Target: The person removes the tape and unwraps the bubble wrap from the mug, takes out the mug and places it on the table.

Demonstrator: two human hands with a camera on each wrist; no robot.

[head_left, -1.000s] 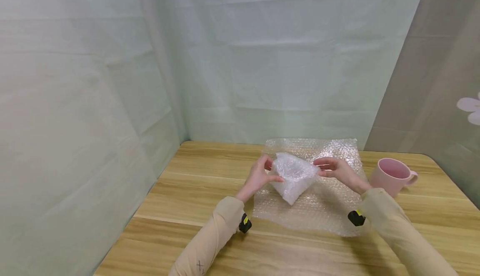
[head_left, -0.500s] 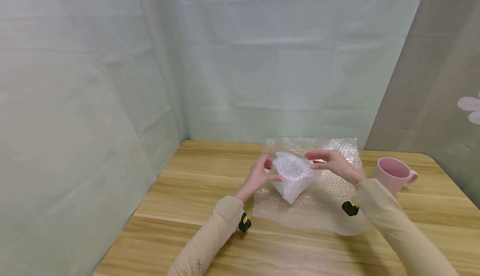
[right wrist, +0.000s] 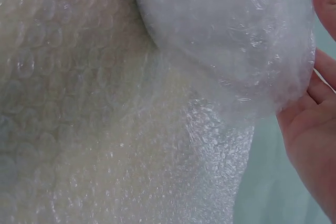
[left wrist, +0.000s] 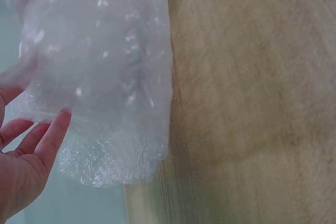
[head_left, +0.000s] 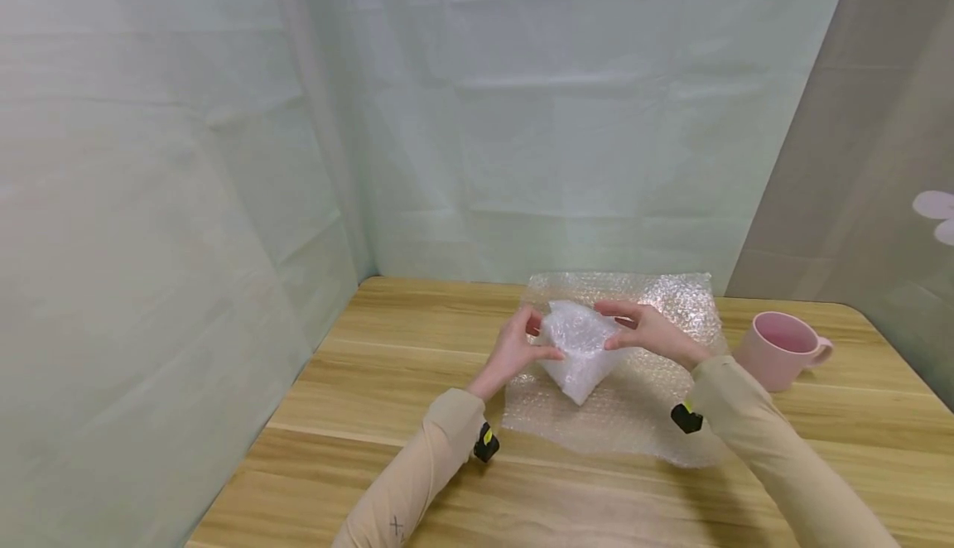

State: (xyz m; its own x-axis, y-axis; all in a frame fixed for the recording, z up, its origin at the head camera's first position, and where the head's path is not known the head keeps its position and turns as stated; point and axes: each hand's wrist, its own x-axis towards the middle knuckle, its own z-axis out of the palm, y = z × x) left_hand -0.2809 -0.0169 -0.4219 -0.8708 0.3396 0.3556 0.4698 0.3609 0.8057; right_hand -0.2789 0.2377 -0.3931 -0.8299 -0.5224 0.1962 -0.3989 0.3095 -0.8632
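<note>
A bundle of bubble wrap (head_left: 580, 362) stands above the middle of the table, tapering to a corner at the bottom. My left hand (head_left: 514, 346) grips its left side, thumb in front and fingers behind. On the right side my right hand (head_left: 650, 334) holds it with thumb and fingers spread around the edge. Beneath lies a flat sheet of bubble wrap (head_left: 633, 424). In the right wrist view the bundle (right wrist: 231, 30) has a rounded outline; what is inside cannot be made out. The left wrist view shows fingertips (left wrist: 59, 129) against the wrap.
A pink mug (head_left: 771, 362) stands to the right of the sheet, close to my right forearm, its handle pointing right. The wooden table (head_left: 358, 382) extends left and forward. Pale curtains (head_left: 559, 159) hang behind and on the left side.
My right hand has moved left, from the bundle's far right corner to closer in, and the right corner has folded inward. The left hand has stayed in place.
</note>
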